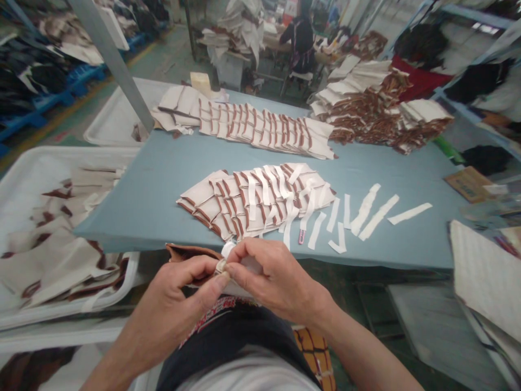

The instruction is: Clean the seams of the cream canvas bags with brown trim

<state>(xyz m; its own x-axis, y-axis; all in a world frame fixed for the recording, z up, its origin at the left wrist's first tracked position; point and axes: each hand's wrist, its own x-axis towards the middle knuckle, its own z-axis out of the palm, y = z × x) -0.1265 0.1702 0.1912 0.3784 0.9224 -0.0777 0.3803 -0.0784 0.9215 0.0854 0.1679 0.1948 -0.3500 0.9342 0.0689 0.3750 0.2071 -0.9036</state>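
Observation:
At the table's near edge I hold a brown and cream fabric piece (191, 252) in front of my body. My left hand (183, 293) pinches its edge between thumb and forefinger. The fingertips of my right hand (277, 279) are closed on the same spot, touching the left thumb. A white strip (228, 248) sticks up at the pinch; which fingers grip it is hidden. Just beyond lies an overlapping row of cream pieces with brown edges (228, 203). Loose white strips (366, 209) lie over its right part and on the table beside it.
The blue-green table (134, 206) carries a second fabric row (260, 127) and a tall brown and cream heap (366, 103) at the back. White bins (44, 155) with fabric stand left, near a metal post (118, 65). A person (300, 46) sits in the background.

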